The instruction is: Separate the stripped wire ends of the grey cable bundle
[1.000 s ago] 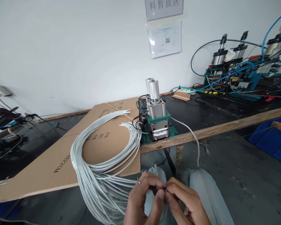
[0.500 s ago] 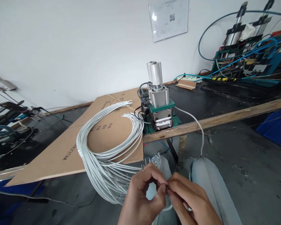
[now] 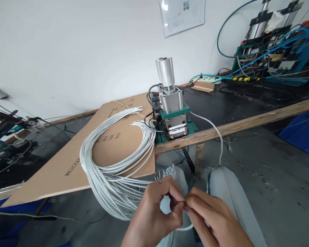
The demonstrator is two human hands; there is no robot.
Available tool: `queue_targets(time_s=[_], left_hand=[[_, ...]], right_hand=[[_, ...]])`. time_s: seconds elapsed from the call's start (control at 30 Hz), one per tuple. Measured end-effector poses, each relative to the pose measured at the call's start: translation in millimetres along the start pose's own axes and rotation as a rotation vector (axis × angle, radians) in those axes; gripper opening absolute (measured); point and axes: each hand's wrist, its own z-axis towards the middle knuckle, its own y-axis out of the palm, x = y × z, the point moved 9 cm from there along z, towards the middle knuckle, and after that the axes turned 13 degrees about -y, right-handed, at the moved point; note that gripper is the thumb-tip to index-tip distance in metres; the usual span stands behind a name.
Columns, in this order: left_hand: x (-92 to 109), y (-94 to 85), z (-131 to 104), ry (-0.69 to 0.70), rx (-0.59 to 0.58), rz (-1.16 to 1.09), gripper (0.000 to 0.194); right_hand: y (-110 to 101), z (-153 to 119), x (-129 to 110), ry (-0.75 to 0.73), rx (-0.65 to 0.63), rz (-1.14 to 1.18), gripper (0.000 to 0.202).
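Note:
My left hand (image 3: 159, 209) and my right hand (image 3: 211, 214) meet fingertip to fingertip above my lap, both pinched closed. Between them is something small and dark, too tiny to make out. A white cable (image 3: 184, 228) shows just beneath my fingers. To the left, a large looped bundle of light grey cables (image 3: 103, 171) lies partly on the cardboard sheet (image 3: 74, 147) and hangs over its front edge, with loose ends near my left hand.
A metal press with twin cylinders (image 3: 171, 99) stands at the edge of the black table (image 3: 221, 103). Another machine with blue hoses (image 3: 280, 51) is at the back right. A cable (image 3: 215, 127) runs from the press towards my knee.
The view has shifted slightly, so the press and cable bundle appear a little further left and higher. My hands remain together, with only a slight change in finger position.

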Motion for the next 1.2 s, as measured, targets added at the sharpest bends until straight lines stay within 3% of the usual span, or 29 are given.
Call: queue_targets(time_s=[0.27,0.33,0.4,0.53,0.63,0.9,1.2], left_hand=[[10.2,5.6,-1.4,0.059,0.027,0.293,0.024],[8.4,6.6,-0.2,0.042,0.035,0.239,0.022],[-1.4,6.9,2.1,-0.024,0.034,0.033,0.018],[-28.5,12.6,1.7,-0.108,0.036,-0.328,0.017],[-41.7,18.7,-2.7,-0.114,0.023,-0.476,0.021],[-50.9,19.5,-12.5,-0.132,0.251,-0.692,0.03],[-54.5,20.1,-19.4,-0.092,0.39,-0.682,0.032]], right_hand=[[0.4,4.0,-11.2,-0.171,-0.062,-0.203,0.046],[0.0,3.9,-2.9,-0.087,-0.017,-0.043,0.04],[5.2,-0.8,12.1,0.077,0.044,0.244,0.035],[33.9,-19.4,29.9,0.345,0.108,0.771,0.04],[48.4,-29.1,33.2,0.445,0.139,0.954,0.045],[50.7,-29.8,35.6,0.518,0.119,0.929,0.052],[40.1,-26.6,31.5,0.464,0.163,0.769,0.048]])
